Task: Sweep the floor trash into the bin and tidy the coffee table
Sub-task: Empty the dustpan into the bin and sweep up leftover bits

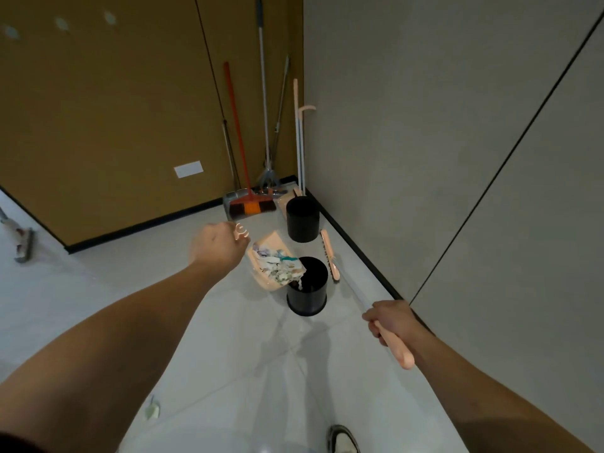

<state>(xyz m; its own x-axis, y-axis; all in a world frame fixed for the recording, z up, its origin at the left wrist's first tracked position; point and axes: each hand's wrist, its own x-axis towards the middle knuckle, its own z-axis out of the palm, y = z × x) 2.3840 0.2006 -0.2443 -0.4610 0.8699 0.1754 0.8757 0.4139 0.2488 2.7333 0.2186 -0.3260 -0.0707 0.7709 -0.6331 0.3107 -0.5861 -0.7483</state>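
— Pink plastic, that dustpan (266, 268): it hangs tilted over the nearer black bin (307, 286), its lip at the bin's rim, heaped with crumpled paper and wrapper scraps (277, 261).

— Who holds it?

— The left hand (217, 248), fingers curled tight round the top of the dustpan's handle; a pink clip (241, 231) pokes out past the knuckles. The handle's shaft is hidden behind the hand, so I can't say how it runs down to the pan.

— And the other hand?

— The right hand (390, 320) is wrapped round the pink grip of a broom (394, 343). Its thin pole slants down to the brush head (330, 255), which lies on the floor just right of the bin, near the black skirting of the grey wall (457, 125).

— Anything in the bin?

— Something pale shows inside, probably paper, though it's too dark to be sure.

— Further out?

— A second black bin (303, 219) stands beyond, towards the room's corner. In that corner lean an orange broom (243, 165), a grey mop (264, 103) and a pink long-handled set (299, 132) against the brown wall (98, 109). One pale scrap (152, 410) lies on the floor tiles near the bottom edge, a shoe (343, 439) beside it to the right, and another cleaning tool (21, 240) sits at the left edge.
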